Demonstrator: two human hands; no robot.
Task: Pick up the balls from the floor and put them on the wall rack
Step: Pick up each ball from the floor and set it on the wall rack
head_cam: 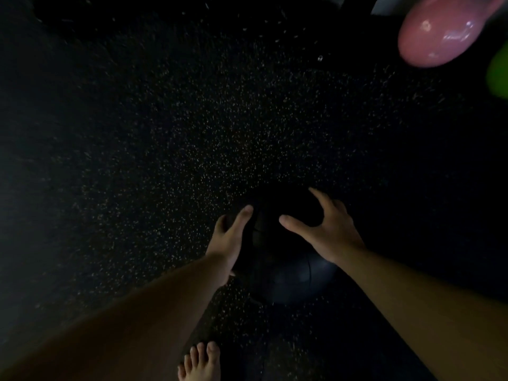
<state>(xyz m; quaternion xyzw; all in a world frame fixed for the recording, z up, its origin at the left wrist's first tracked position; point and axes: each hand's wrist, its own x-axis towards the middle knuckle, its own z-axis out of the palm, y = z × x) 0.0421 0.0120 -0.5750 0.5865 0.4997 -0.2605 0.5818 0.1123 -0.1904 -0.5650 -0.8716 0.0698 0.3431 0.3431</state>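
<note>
Ball (291, 270), dark, on speckled floor (165, 133): my left hand (229, 240) lies straight-fingered against its side, my right hand (327, 229) spreads wide over its top.

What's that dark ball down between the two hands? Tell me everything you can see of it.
The dark ball is round and nearly black, with thin seam lines and a faint bluish sheen on its near side. It is down at the speckled floor; whether it is lifted is unclear. The left hand lies flat along its left side; the right hand spreads over its upper right. Dim light hides its far edge.
</note>
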